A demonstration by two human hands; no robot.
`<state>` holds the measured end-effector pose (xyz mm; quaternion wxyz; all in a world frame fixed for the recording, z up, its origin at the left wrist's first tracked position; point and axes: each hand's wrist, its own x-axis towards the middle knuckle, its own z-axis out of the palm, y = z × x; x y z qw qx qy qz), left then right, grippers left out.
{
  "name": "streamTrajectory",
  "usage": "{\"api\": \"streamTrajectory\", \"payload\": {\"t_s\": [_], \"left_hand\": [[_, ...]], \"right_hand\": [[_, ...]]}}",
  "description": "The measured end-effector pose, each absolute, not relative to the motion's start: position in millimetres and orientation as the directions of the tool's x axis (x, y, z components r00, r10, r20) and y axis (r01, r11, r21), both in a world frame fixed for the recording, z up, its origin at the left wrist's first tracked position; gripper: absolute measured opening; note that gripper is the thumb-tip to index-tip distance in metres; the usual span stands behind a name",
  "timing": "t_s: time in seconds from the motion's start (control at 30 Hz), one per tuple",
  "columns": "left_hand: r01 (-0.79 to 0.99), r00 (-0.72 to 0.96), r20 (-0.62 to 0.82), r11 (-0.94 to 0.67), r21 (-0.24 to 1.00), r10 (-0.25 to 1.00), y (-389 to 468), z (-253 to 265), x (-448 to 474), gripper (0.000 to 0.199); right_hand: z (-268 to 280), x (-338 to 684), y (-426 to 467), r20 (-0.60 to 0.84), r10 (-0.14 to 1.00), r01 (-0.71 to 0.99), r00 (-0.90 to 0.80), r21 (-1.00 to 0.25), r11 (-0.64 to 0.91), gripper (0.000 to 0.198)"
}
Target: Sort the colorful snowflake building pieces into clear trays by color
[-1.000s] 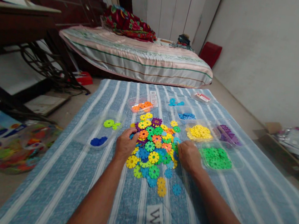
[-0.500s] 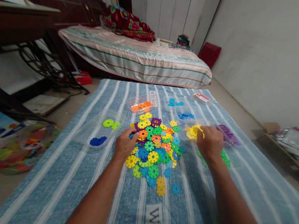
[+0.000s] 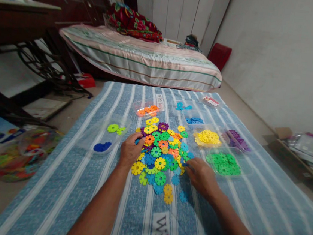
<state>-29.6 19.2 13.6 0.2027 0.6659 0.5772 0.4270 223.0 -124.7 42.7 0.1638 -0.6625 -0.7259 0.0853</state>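
Observation:
A heap of plastic snowflake discs [image 3: 156, 152] in many colours lies on the striped cloth. At its left edge my left hand [image 3: 130, 150] is closed, with a blue snowflake disc [image 3: 137, 141] between thumb and fingers. My right hand [image 3: 203, 175] reaches the right edge of the heap, fingertips together around a dark blue snowflake disc [image 3: 186, 165]; the fingers partly cover it. Just beyond that hand is a clear tub of green discs [image 3: 225, 164], with a tub of yellow discs [image 3: 207, 137] behind it.
Purple pieces [image 3: 236, 139], blue pieces [image 3: 195, 121] and orange pieces [image 3: 148, 111] sit in other clear tubs. At left, one tray holds lime discs [image 3: 113, 128] and dark blue discs [image 3: 102, 147]. A bed [image 3: 146, 61] stands behind, a sewing-machine table [image 3: 23, 15] at left.
My right hand has left the yellow tub and come down to the heap's right edge; the yellow piece it held is out of its fingers. My left hand has barely moved.

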Motion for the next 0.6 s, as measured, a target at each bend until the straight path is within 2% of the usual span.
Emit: {"api": "streamTrajectory", "payload": {"t_s": [0.23,0.47,0.6], "left_hand": [[0.591,-0.048,0.336,-0.244,0.769,0.941,19.1,14.8,-26.8,0.025],[0.592,-0.050,0.340,-0.246,0.767,0.939,17.8,16.2,-26.4,0.024],[0.585,-0.039,0.333,-0.249,0.772,0.942,17.9,14.8,-27.3,0.025]], "right_hand": [[51.0,226.9,-158.5,0.069,0.981,0.830,-0.179,-0.525,0.188,0.017],[50.6,217.4,-183.2,0.009,0.971,0.873,-0.241,-0.436,0.221,0.030],[44.2,215.6,-185.4,0.011,0.975,0.877,-0.222,-0.434,0.205,0.028]]}}
